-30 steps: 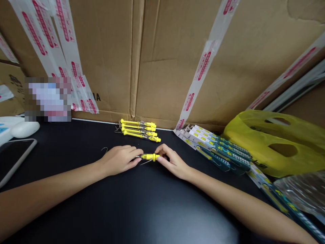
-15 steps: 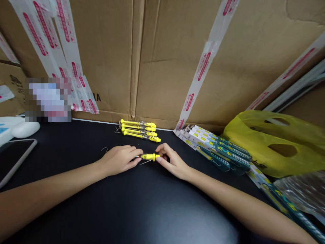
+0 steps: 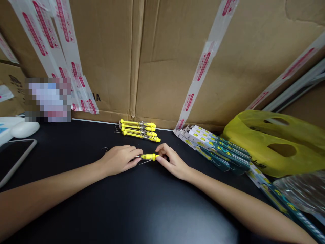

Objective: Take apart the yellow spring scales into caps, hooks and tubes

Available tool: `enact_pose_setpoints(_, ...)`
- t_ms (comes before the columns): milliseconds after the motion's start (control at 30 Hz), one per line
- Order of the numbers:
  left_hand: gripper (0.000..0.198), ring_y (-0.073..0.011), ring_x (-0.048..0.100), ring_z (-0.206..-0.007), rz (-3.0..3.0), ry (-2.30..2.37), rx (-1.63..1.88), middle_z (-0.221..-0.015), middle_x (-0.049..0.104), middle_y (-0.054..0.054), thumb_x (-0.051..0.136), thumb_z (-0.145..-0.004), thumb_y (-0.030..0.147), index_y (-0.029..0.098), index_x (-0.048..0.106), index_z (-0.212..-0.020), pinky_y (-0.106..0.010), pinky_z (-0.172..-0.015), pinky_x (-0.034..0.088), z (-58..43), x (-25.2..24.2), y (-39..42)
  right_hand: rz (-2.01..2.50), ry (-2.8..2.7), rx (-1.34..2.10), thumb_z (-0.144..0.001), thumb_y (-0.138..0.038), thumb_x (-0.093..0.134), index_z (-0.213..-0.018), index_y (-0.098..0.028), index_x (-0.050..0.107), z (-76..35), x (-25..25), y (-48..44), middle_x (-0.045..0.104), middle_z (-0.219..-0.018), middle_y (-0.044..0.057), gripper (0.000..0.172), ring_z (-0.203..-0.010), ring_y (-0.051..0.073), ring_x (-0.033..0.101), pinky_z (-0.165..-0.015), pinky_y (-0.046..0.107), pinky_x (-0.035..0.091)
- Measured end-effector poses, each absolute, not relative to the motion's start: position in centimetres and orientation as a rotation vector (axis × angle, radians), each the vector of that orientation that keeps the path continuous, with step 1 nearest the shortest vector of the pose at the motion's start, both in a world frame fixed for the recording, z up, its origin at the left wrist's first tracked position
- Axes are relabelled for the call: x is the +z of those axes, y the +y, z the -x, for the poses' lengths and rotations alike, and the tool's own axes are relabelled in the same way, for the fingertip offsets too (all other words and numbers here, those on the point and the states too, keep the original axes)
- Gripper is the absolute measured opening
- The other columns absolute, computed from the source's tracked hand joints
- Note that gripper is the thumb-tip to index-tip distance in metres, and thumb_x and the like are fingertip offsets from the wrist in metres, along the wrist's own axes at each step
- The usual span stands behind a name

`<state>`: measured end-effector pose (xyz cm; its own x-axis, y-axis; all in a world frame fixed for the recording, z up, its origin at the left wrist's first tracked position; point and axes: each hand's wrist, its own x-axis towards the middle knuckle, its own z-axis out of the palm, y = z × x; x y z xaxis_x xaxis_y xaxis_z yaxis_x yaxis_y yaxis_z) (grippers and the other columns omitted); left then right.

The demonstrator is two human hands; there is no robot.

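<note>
My left hand [image 3: 123,158] is closed around the left part of a yellow pen-like tool [image 3: 149,157] with a clear section, so most of that part is hidden. A thin wire hook [image 3: 104,149] sticks out behind the left wrist. Thumb and fingers of my right hand [image 3: 170,160] pinch the tool's yellow right end. Below its barrel a thin metal clip [image 3: 145,162] slants outward. Just beyond my hands, several similar yellow pen-like tools [image 3: 138,135] lie side by side on the black table [image 3: 142,206], their wire hooks pointing left.
Several long printed boxes [image 3: 215,145] lie to the right, beside a yellow plastic bag [image 3: 243,139] and a clear plastic wrapper [image 3: 302,191]. On the left are a phone [image 3: 15,159] and a white rounded device [image 3: 25,129]. A taped cardboard box [image 3: 109,61] stands behind the table.
</note>
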<state>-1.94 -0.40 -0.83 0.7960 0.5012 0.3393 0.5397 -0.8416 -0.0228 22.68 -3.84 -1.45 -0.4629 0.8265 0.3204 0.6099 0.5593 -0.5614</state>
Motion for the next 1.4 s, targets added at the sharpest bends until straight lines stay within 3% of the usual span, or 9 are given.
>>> enact_pose_setpoints(133, 0.024, -0.0136, 0.059, -0.079, 2.863, -0.826, -0.501, -0.081, 0.061, 0.002, 0.037, -0.095, 0.032, 0.023, 0.055, -0.107, -0.024, -0.068, 0.042, 1.9, -0.74, -0.47, 1.198, -2.309, 0.414, -0.096, -0.034, 0.035, -0.074, -0.02, 0.048, -22.54, -1.15, -3.79, 0.054, -0.069, -0.001, 0.029, -0.067, 0.013, 0.05, -0.074, 0.031, 0.035)
enact_pose_setpoints(267, 0.024, -0.0141, 0.059, -0.079, 2.865, -0.846, -0.499, -0.081, 0.061, 0.002, 0.037, -0.094, 0.032, 0.023, 0.055, -0.108, -0.024, -0.067, 0.042, 1.91, -0.74, -0.5, 1.152, -2.241, 0.469, -0.088, -0.032, 0.049, -0.092, -0.022, 0.046, -22.62, -1.53, -3.94, 0.053, -0.07, -0.003, 0.011, -0.064, 0.013, 0.049, -0.069, 0.029, 0.038)
enact_pose_setpoints(367, 0.024, -0.0143, 0.059, -0.079, 2.872, -0.849, -0.489, -0.081, 0.061, 0.002, 0.037, -0.095, 0.032, 0.023, 0.055, -0.108, -0.024, -0.067, 0.042, 1.9, -0.73, -0.5, 1.125, -2.228, 0.501, -0.084, -0.031, 0.054, -0.103, -0.022, 0.041, -22.66, -1.68, -3.96, 0.052, -0.069, -0.004, 0.024, -0.062, 0.013, 0.048, -0.067, 0.028, 0.039)
enact_pose_setpoints(467, 0.024, -0.0146, 0.059, -0.081, 2.876, -0.859, -0.472, -0.083, 0.061, 0.002, 0.037, -0.095, 0.032, 0.023, 0.054, -0.109, -0.025, -0.069, 0.042, 1.88, -0.68, -0.54, 1.156, -2.25, 0.473, -0.09, -0.034, 0.046, -0.095, -0.021, 0.047, -22.56, -1.37, -3.89, 0.054, -0.071, -0.003, 0.013, -0.065, 0.013, 0.049, -0.069, 0.029, 0.038)
enact_pose_setpoints(600, 0.024, -0.0147, 0.059, -0.081, 2.877, -0.856, -0.473, -0.083, 0.062, 0.002, 0.036, -0.095, 0.032, 0.024, 0.054, -0.109, -0.025, -0.069, 0.042, 1.88, -0.69, -0.56, 1.188, -2.324, 0.393, -0.097, -0.032, 0.033, -0.075, -0.02, 0.048, -22.42, -0.94, -3.86, 0.054, -0.07, -0.002, 0.029, -0.068, 0.013, 0.05, -0.074, 0.031, 0.035)
enact_pose_setpoints(767, 0.024, -0.0143, 0.059, -0.08, 2.871, -0.854, -0.49, -0.083, 0.062, 0.002, 0.036, -0.095, 0.032, 0.023, 0.054, -0.108, -0.025, -0.068, 0.042, 1.94, -0.73, -0.55, 1.172, -2.263, 0.444, -0.091, -0.035, 0.045, -0.09, -0.021, 0.046, -22.57, -1.15, -4.09, 0.054, -0.072, -0.002, 0.014, -0.068, 0.014, 0.05, -0.071, 0.029, 0.039)
enact_pose_setpoints(867, 0.023, -0.0144, 0.059, -0.08, 2.878, -0.853, -0.486, -0.082, 0.061, 0.002, 0.037, -0.095, 0.031, 0.023, 0.055, -0.108, -0.024, -0.069, 0.042, 1.93, -0.67, -0.58, 1.171, -2.25, 0.461, -0.091, -0.036, 0.046, -0.098, -0.021, 0.043, -22.68, -1.25, -4.1, 0.055, -0.073, -0.002, 0.016, -0.067, 0.014, 0.05, -0.072, 0.03, 0.04)
enact_pose_setpoints(1100, 0.023, -0.014, 0.059, -0.08, 2.873, -0.836, -0.51, -0.082, 0.062, 0.001, 0.038, -0.094, 0.031, 0.023, 0.055, -0.108, -0.024, -0.069, 0.042, 1.88, -0.73, -0.46, 1.214, -2.322, 0.398, -0.096, -0.035, 0.035, -0.083, -0.021, 0.051, -22.5, -0.99, -3.97, 0.058, -0.077, 0.0, 0.026, -0.073, 0.015, 0.052, -0.077, 0.032, 0.037)
enact_pose_setpoints(1400, 0.024, -0.0143, 0.059, -0.079, 2.87, -0.847, -0.492, -0.081, 0.061, 0.002, 0.036, -0.095, 0.033, 0.023, 0.055, -0.108, -0.024, -0.068, 0.043, 1.91, -0.77, -0.48, 1.179, -2.264, 0.419, -0.089, -0.031, 0.048, -0.087, -0.022, 0.047, -22.6, -1.22, -4.13, 0.055, -0.074, -0.001, 0.009, -0.069, 0.015, 0.051, -0.071, 0.03, 0.04)
